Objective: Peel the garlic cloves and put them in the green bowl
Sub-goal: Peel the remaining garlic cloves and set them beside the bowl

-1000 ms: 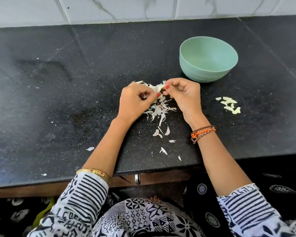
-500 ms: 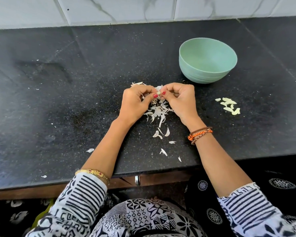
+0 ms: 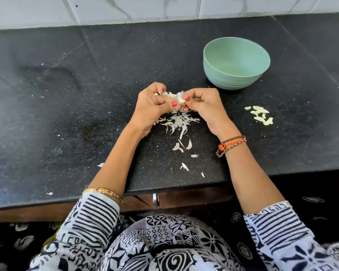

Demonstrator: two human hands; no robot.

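Garlic clove (image 3: 180, 100), small, firm and slippery, sits pinched between left hand (image 3: 151, 108) and right hand (image 3: 205, 106), papery skin tearing easily.

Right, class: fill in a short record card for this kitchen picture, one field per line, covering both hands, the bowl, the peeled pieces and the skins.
Left hand: pinches the papery garlic clove
Right hand: pinches the same clove
Round pale green bowl: upright on the black speckled stone counter; nothing visible inside
Pale yellow peeled cloves: on the counter, right of the hands
White garlic skins: scattered below the hands
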